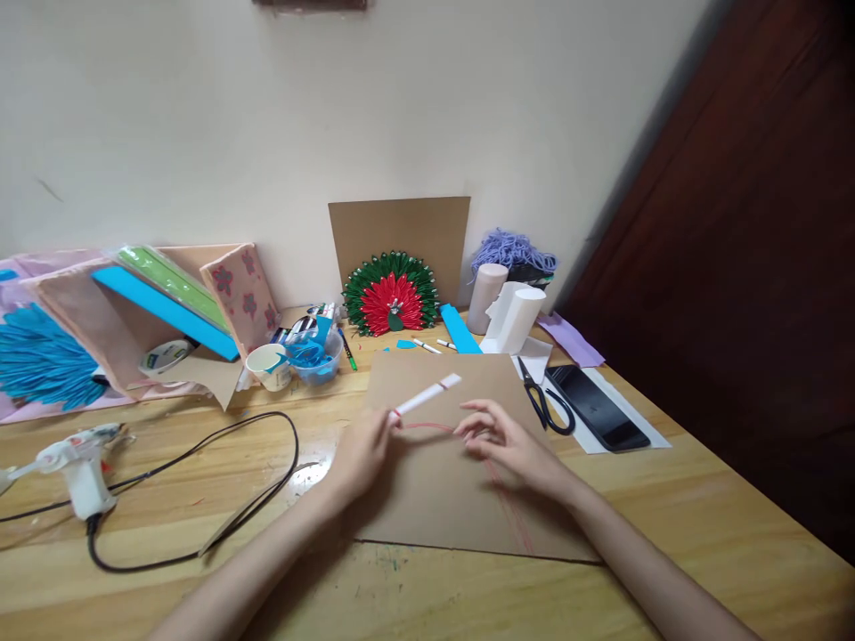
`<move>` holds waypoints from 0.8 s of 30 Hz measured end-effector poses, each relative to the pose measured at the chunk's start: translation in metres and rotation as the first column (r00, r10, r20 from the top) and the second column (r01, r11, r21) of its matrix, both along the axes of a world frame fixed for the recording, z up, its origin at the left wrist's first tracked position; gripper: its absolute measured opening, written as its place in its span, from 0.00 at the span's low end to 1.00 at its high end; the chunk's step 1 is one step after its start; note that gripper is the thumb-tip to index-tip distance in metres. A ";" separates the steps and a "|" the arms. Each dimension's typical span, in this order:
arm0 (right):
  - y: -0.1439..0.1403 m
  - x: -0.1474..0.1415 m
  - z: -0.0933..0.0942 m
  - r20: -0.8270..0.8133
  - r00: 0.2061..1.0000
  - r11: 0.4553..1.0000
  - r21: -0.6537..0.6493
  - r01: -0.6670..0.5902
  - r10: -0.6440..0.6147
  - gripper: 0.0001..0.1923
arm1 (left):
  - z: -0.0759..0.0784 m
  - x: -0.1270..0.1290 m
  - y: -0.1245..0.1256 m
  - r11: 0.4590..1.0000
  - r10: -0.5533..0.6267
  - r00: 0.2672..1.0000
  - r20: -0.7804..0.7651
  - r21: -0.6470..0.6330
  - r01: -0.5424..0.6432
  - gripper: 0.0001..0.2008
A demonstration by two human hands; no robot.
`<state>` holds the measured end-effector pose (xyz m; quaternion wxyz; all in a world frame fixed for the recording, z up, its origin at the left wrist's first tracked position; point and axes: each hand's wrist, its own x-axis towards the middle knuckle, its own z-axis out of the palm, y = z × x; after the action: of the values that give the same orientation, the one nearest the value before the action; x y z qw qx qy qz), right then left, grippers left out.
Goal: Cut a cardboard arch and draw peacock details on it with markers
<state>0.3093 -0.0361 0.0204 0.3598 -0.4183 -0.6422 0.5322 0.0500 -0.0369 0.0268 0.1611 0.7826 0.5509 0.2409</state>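
My left hand (364, 450) is closed around the lower end of a narrow white strip (427, 394) that has red marks near both ends. The strip slants up to the right above a brown cardboard sheet (427, 503) lying on the table. Over the right part of the sheet, my right hand (504, 441) is open, its fingers loosely bent and apart, with nothing visible in them. A thin red curved line (427, 425) shows on the cardboard between both hands. More red lines (511, 507) run down toward the sheet's near edge.
Black-handled scissors (548, 405) and a phone (598, 408) lie to the right. A glue gun (84, 467) with a looping cord is at left. Cups, a plastic tub (313, 361), white rolls (521, 320) and a red-green fan-shaped ornament (394, 298) stand behind.
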 end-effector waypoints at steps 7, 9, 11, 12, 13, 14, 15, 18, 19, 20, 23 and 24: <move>0.021 0.088 0.001 0.700 0.512 0.835 0.227 0.501 -0.498 0.15 | -0.019 -0.050 0.037 0.902 0.425 0.802 -0.419 0.276 -0.333 0.17; 0.017 0.090 0.005 0.722 0.536 0.860 0.161 0.484 -0.437 0.17 | -0.023 -0.050 0.037 0.898 0.429 0.803 -0.413 0.286 -0.333 0.16; 0.015 0.084 0.008 0.700 0.557 0.866 0.183 0.465 -0.447 0.15 | -0.024 -0.045 0.034 0.882 0.449 0.818 -0.360 0.323 -0.343 0.17; 0.015 0.080 0.008 0.698 0.544 0.862 0.220 0.457 -0.466 0.13 | -0.025 -0.041 0.033 0.880 0.445 0.836 -0.320 0.330 -0.342 0.17; 0.015 0.077 0.007 0.707 0.514 0.854 0.259 0.451 -0.486 0.11 | -0.025 -0.037 0.031 0.889 0.423 0.866 -0.268 0.308 -0.339 0.17; 0.016 0.073 0.006 0.730 0.472 0.849 0.286 0.446 -0.494 0.11 | -0.024 -0.034 0.030 0.911 0.384 0.901 -0.203 0.246 -0.332 0.17; 0.017 0.070 0.005 0.760 0.430 0.848 0.297 0.439 -0.488 0.11 | -0.023 -0.030 0.029 0.937 0.335 0.935 -0.119 0.147 -0.317 0.18; 0.022 0.064 -0.001 0.822 0.345 0.854 0.290 0.431 -0.453 0.14 | -0.018 -0.023 0.026 0.948 0.267 0.942 0.202 -0.231 -0.219 0.19; 0.023 0.063 -0.002 0.825 0.336 0.853 0.293 0.432 -0.453 0.15 | -0.015 -0.021 0.025 0.922 0.279 0.917 0.287 -0.348 -0.171 0.20; 0.024 0.062 -0.003 0.823 0.336 0.850 0.294 0.437 -0.457 0.15 | -0.012 -0.019 0.023 0.883 0.301 0.886 0.353 -0.453 -0.119 0.20; 0.026 0.066 -0.003 0.804 0.368 0.845 0.284 0.454 -0.467 0.14 | 0.003 -0.013 0.017 0.736 0.342 0.802 0.490 -0.670 0.096 0.20; 0.027 0.068 -0.002 0.798 0.380 0.845 0.277 0.457 -0.468 0.14 | 0.010 -0.012 0.015 0.716 0.350 0.768 0.537 -0.682 0.151 0.20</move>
<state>0.3775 -0.0093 0.0181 0.1397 -0.7808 -0.5934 0.1369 0.0380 -0.0214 0.0366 0.6019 0.5029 0.5563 0.2746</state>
